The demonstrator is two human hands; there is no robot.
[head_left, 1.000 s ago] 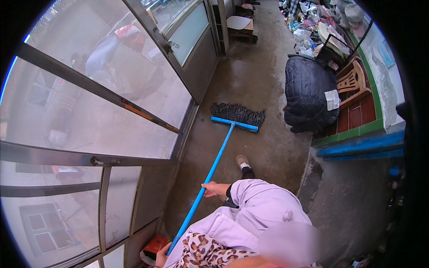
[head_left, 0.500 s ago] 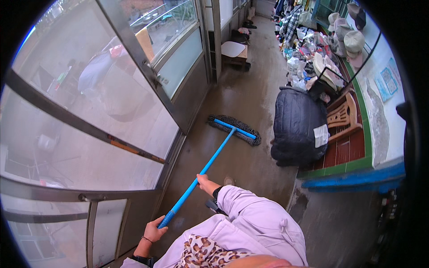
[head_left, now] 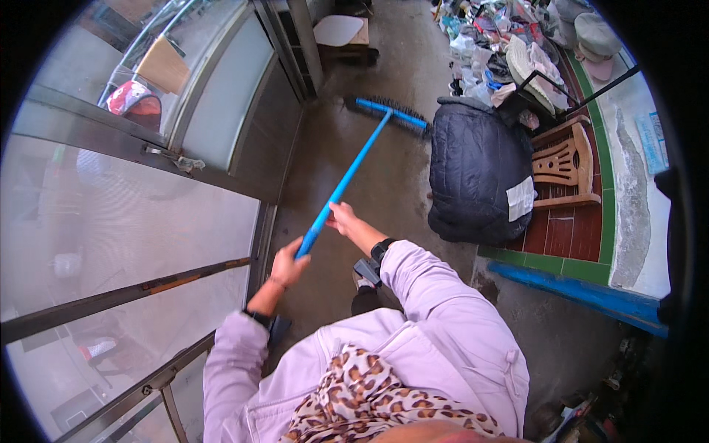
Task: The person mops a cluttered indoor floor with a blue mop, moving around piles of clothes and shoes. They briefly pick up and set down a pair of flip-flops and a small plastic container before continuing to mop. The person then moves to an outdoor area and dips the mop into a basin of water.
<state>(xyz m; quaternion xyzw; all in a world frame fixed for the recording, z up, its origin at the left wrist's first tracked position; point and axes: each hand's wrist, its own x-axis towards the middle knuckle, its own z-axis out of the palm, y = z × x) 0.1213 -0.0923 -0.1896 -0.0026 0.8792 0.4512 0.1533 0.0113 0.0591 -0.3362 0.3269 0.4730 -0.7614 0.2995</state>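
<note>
A long blue mop (head_left: 346, 179) slants away from me, its wide dark head lying across the wet floor ahead. My left hand (head_left: 289, 263) is closed around the near end of the handle. Farther up the pole, my right hand (head_left: 342, 218) grips it too, with the fingers partly hidden behind the handle. The right end of the mop head comes close to a dark quilted padded cover (head_left: 480, 170) draped over a chair; I cannot tell whether they touch.
A metal-framed glass door (head_left: 148, 221) stands along the left. A low stool (head_left: 343, 33) is at the far left by the wall. On the right are a wooden chair (head_left: 565, 164), heaped bags and clothes (head_left: 487, 44), and a blue ledge (head_left: 580, 293).
Both hands have pushed forward with the mop, and its head has slid farther away along the floor. My view has shifted, so the door and the padded cover appear in different places.
</note>
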